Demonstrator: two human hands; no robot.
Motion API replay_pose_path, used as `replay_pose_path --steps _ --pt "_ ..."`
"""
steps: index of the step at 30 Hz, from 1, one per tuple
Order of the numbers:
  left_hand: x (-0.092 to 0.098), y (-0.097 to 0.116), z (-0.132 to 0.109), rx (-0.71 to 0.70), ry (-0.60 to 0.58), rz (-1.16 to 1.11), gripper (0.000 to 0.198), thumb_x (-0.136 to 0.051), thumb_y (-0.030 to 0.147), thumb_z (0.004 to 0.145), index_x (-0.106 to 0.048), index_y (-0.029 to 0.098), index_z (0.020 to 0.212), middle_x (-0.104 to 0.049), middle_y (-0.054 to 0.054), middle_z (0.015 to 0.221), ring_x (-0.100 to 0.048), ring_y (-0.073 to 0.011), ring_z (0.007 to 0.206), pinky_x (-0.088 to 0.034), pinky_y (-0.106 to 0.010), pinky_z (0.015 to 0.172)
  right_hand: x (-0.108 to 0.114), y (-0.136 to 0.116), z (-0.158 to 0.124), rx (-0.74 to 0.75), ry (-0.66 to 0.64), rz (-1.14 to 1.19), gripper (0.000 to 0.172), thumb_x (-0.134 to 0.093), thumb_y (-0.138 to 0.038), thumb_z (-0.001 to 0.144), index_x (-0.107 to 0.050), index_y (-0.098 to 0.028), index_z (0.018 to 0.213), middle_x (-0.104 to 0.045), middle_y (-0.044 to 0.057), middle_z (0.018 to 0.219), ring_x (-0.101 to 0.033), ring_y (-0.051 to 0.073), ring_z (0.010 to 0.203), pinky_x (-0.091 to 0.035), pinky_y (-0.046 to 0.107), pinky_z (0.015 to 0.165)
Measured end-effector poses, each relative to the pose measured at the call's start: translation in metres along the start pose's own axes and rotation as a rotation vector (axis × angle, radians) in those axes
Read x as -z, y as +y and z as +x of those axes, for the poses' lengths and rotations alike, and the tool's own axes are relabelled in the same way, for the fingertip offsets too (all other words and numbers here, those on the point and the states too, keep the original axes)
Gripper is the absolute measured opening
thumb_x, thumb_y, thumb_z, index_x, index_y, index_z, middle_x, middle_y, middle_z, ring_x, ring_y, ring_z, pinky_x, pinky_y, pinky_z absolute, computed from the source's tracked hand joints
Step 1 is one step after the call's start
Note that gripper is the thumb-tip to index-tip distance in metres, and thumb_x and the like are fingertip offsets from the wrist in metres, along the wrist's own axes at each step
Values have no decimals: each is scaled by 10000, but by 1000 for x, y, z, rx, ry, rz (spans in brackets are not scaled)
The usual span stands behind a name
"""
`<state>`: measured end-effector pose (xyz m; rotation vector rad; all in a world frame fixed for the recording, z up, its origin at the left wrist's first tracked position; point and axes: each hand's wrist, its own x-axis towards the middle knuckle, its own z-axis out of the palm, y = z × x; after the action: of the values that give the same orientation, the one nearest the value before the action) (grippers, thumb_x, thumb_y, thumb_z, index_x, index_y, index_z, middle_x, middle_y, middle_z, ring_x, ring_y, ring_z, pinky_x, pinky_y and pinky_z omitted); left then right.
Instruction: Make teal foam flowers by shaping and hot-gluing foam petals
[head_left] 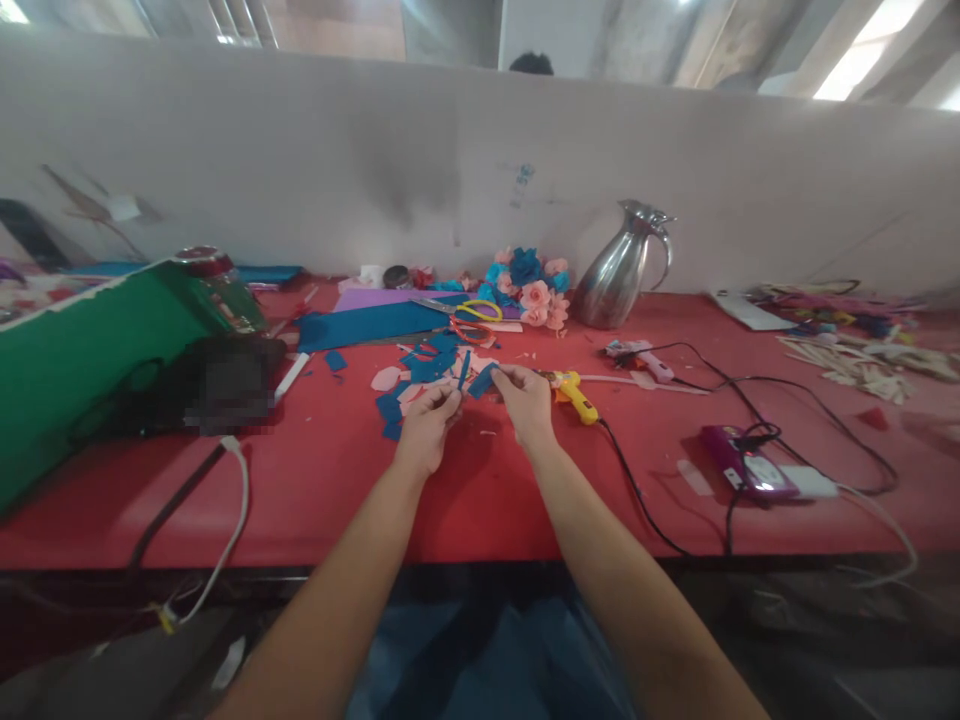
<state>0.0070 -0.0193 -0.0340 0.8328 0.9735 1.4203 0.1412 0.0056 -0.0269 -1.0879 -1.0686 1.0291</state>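
Observation:
My left hand [427,428] pinches a narrow blue paper strip [465,369] that stands nearly upright from its fingertips. Close beside it, my right hand [527,398] grips a small blue paper piece [482,381] between thumb and fingers. Just beyond both hands lies a loose heap of blue and pink paper cuttings [431,366]. A yellow glue gun [579,398] rests to the right of my right hand, its black cord trailing toward the table's front edge. Behind the heap, scissors with yellow and red handles [477,312] lie on blue paper sheets [367,322].
A bunch of pink and blue paper flowers [534,290] and a metal jug [619,268] stand by the partition. Cords run around a purple power strip [750,465] and a pink glue gun [651,362] at right. A green board [97,345] and a black bag [161,395] occupy the left.

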Motion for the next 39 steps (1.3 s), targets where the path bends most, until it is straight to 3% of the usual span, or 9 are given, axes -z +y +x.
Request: replay_pose_path --steps 5,11,23,39 --pt "-2 3 -2 15 -29 27 257 -790 308 545 -587 158 598 -574 12 697 -433 -70 583 -359 -202 564 0 1 1 26 5 9 209 -577 -333 728 -680 -170 811 -715 28 713 -667 164 612 -491 235 510" --pt "-4 3 -4 4 -38 87 249 -759 294 581 -547 165 584 -448 49 551 -381 -63 513 -300 -195 495 -3 1 -2 53 8 -25 202 -574 -339 744 -681 -180 806 -710 17 687 -670 172 622 -491 237 513" --pt "-5 3 -6 -36 -24 113 249 -745 323 590 -553 167 615 -440 46 595 -385 -75 557 -347 -212 567 -4 0 -3 71 -15 -73 226 -550 -350 759 -683 -176 816 -699 14 675 -655 168 607 -507 249 540" --pt "5 -9 2 -132 60 185 157 -754 297 596 -697 161 648 -607 -29 808 -531 -141 764 -423 -257 706 -6 0 -5 43 -31 -24 228 -551 -348 754 -679 -173 825 -706 23 704 -665 175 634 -500 244 531"
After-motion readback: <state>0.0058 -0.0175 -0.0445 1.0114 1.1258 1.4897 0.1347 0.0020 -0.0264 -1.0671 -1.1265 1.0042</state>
